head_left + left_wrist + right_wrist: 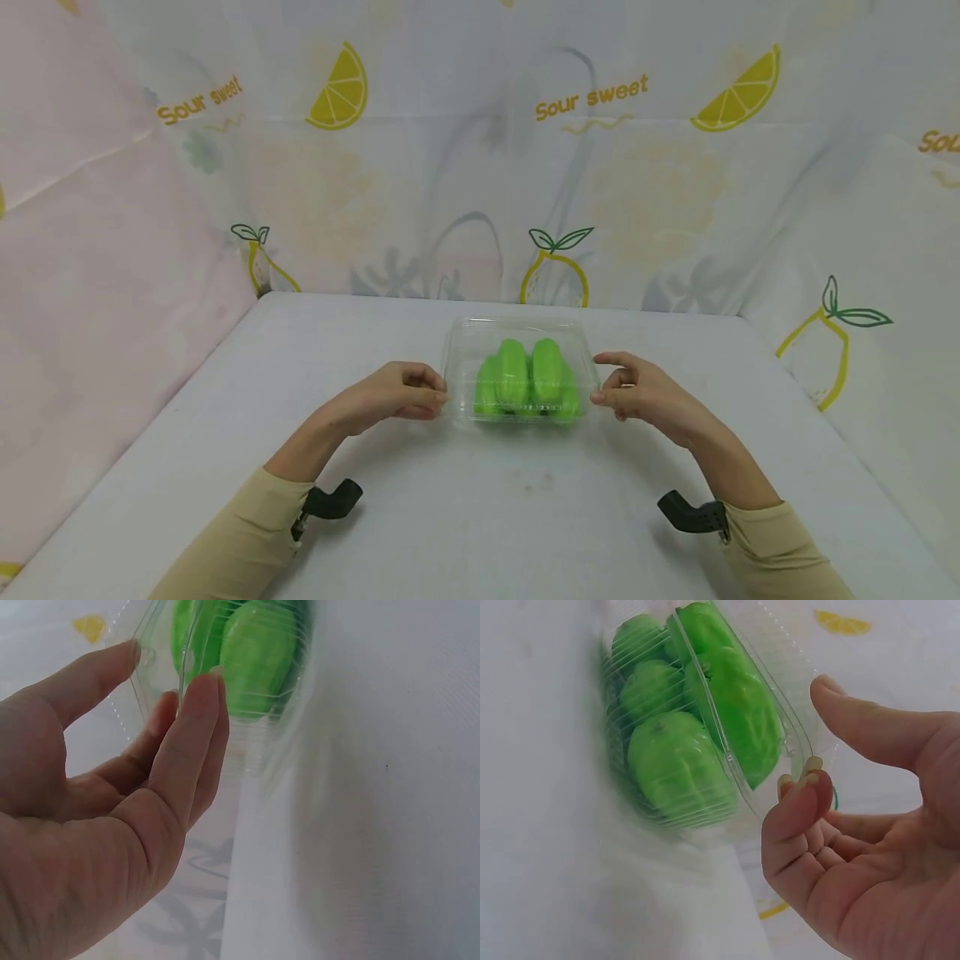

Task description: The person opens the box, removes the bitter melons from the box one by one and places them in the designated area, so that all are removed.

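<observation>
A clear plastic clamshell box (pixel 462 350) sits on the white table with its lid down. Inside lie several bright green, elongated, lobed fruits or vegetables (pixel 679 761). At the box's left side, my left hand (pixel 401 390) pinches the rim: thumb at the lid's edge, fingertips lower on the side, as the left wrist view shows. My right hand (pixel 648 396) is at the opposite side, its bent fingers right at the rim. In the right wrist view the right thumb stands spread apart from those fingers, beside the lid's edge.
The white tabletop (pixel 517 517) spreads around the box. A lemon-print cloth (pixel 420 167) hangs behind the table and along both sides. Dark curved wrist mounts (pixel 333 500) stick inward from both sleeves.
</observation>
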{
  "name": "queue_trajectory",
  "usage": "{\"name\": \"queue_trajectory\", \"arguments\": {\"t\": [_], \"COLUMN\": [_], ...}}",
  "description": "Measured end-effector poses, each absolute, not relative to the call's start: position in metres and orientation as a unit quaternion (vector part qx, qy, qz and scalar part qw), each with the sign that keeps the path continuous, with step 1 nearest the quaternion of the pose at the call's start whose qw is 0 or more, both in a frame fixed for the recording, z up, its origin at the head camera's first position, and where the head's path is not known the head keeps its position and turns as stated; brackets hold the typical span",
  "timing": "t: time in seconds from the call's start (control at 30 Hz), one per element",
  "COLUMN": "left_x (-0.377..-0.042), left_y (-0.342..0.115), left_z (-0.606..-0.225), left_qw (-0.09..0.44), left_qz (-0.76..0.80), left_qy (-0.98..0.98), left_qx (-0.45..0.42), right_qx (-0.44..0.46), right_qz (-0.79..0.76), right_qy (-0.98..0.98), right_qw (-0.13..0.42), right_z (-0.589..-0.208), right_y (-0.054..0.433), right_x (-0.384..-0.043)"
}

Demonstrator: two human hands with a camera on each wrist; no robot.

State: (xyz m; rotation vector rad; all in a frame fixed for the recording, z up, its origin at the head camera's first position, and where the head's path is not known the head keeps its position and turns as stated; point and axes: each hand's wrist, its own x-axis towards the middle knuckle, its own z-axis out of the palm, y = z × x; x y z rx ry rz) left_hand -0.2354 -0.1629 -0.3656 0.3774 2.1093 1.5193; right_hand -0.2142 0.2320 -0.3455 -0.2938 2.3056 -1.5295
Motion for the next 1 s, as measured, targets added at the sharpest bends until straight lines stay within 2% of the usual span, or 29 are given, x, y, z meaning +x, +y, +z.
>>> {"name": "queue_trajectory", "arguments": {"t": [0.6,0.83,1.0], "left_x": [-0.2388,-0.2406,-0.2427], "left_y": [-0.1704,-0.1678,-0.1634], "left_z": [-0.3664,-0.3679,-0.3719], "left_qw": [0.271,0.273,0.25], "left_qz": [0.531,0.564,0.59], "left_qy": [0.783,0.769,0.761], "left_qx": [0.175,0.129,0.102], "right_qx": [-0.103,-0.112,-0.108], "right_qz": [-0.54,-0.549,-0.557], "right_qy": [0.817,0.811,0.808], "right_qw": [0.174,0.166,0.16], "right_z": [-0.3404,-0.34,-0.3394], "right_y": [0.2329,0.2315,0.2309], "right_x": [-0.2125,-0.2149,-0.2137]}}
